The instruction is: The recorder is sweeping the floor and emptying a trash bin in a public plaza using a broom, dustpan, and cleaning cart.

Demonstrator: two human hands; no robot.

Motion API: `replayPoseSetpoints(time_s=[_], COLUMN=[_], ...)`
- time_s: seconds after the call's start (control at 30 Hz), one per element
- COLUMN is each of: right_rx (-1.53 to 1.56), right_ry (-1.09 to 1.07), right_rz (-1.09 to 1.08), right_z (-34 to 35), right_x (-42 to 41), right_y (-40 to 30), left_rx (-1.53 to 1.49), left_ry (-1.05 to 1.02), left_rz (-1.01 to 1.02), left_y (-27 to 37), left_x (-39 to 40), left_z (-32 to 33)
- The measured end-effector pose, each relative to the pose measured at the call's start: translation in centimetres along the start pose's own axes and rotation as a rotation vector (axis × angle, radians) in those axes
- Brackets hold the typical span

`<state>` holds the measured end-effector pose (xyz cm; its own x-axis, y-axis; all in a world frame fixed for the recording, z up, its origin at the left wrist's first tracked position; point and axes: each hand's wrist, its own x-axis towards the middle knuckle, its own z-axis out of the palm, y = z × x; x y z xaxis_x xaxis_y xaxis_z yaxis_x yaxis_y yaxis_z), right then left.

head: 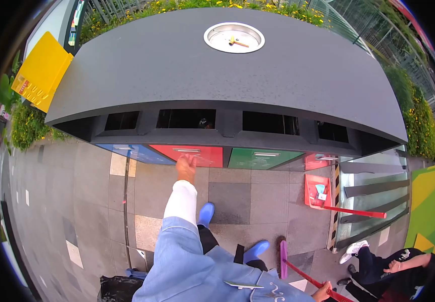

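Note:
My left hand (186, 166) reaches to the red door (209, 154) of a grey outdoor litter bin, near its metal handle; the fingers are curled, and whether they touch it is unclear. At the lower right, my right hand (322, 291) grips the red handle of a broom (283, 260) with a purple head resting on the paving. A red long-handled dustpan (308, 192) with bits of litter in it lies to the right, below the bin. Set into the bin's grey top (146, 64) is a round metal ashtray (221, 37) holding small litter.
Blue (142, 154) and green (259, 156) doors flank the red one. A black bag (117, 288) stands at the lower left. People (376, 264) are close by at the lower right, beside a slatted glass structure (372, 181). A yellow box (44, 68) adjoins the bin's left end.

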<state>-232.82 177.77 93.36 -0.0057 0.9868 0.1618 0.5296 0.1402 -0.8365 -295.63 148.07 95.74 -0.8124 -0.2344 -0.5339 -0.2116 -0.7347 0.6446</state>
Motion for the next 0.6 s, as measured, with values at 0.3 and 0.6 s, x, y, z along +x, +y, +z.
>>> replayPoseSetpoints(time_s=[0.3, 0.6], right_rx=[0.297, 0.247], right_ry=[-0.091, -0.702], right_rz=[0.189, -0.162], right_z=[10.5, 10.9], right_x=[-8.2, -4.1], right_y=[-8.0, -17.7], left_rx=[0.070, -0.054], left_ry=[-0.185, -0.180], left_rz=[-0.255, -0.398], left_y=[0.5, -2.8], left_x=[2.1, -3.1], left_z=[-2.2, -12.7])
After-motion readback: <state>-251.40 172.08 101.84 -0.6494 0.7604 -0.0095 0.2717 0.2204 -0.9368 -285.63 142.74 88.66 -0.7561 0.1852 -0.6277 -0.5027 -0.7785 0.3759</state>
